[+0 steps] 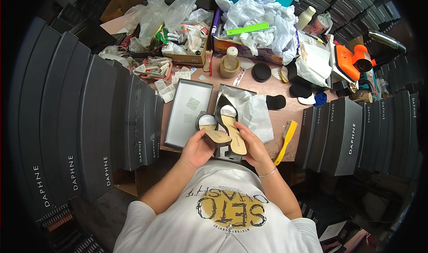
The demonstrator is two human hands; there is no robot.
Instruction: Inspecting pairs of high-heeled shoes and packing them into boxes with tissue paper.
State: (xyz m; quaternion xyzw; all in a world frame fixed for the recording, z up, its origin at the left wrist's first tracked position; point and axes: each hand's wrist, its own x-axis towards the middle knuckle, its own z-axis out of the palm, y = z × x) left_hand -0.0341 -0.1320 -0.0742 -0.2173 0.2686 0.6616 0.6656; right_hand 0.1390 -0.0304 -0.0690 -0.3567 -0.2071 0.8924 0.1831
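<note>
Two black shoes with tan insoles are held up over the near edge of the table. My left hand [199, 148] is closed around the heel end of the left shoe [216, 136], which lies tilted sideways. The right shoe [232, 128] points away from me, and my right hand [253, 145] grips its right side. White stuffing shows in the front of both. Beneath them is an open shoebox [223, 90] lined with white tissue paper [256, 112]. Beside it on the left lies a grey box lid [189, 112], inner side up.
Stacked dark shoeboxes [96, 124] wall in the left side, and more shoeboxes [343, 135] the right. A yellow-handled brush [286, 141] lies near my right hand. Behind stand a glass jar [230, 66], a black round tin [261, 72], and a carton of crumpled white paper [258, 23].
</note>
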